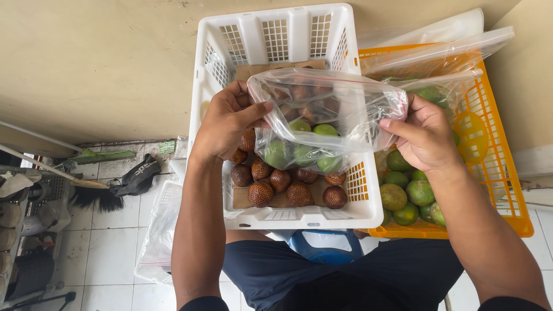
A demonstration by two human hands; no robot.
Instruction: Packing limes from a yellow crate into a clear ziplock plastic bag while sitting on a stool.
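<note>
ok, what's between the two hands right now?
In the head view, a clear plastic bag with green fruits inside spans the gap. The left hand and right hand each pinch one end of its top, above the white crate.

Clear zip-top plastic bag with a red seal strip, held up over the white crate, mouth pinched at both ends and pulled roughly level. It holds several green citrus fruits sagging at its bottom, above the crate's front half. Film is crinkled and see-through, showing brown scaly fruits in the crate behind.
</note>
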